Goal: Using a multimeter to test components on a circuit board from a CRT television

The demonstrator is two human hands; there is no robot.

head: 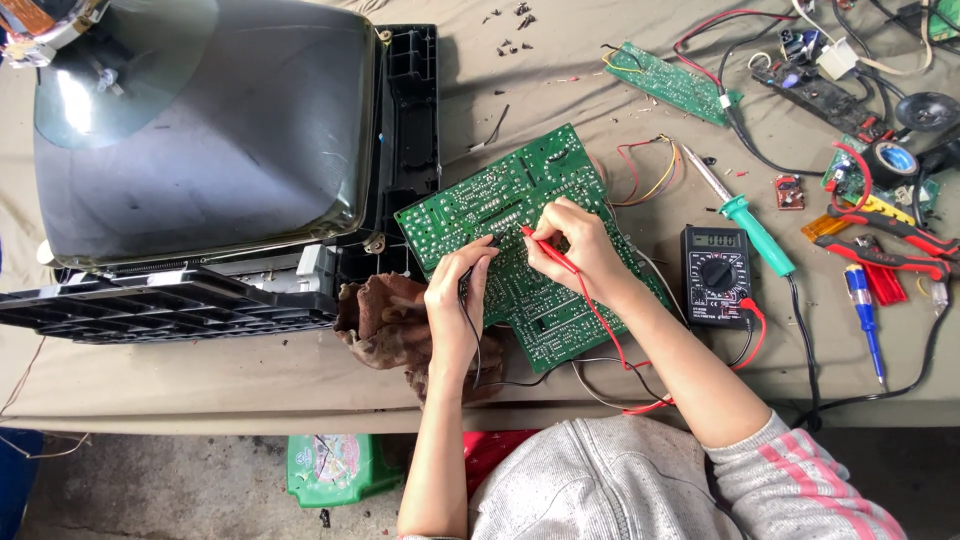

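Right hand (pixel 580 245) pinches the red probe (pixel 548 250), left hand (pixel 455 300) pinches the black probe (pixel 490 243), both tips on the green circuit board (pixel 520 240) at frame centre; meter (pixel 716 275) just right. Testing contacts, steady tips needed.

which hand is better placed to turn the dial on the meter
Right, probably. The right hand holds the red probe on the green board and sits on the meter's side. The left hand, with the black probe, is farther away.
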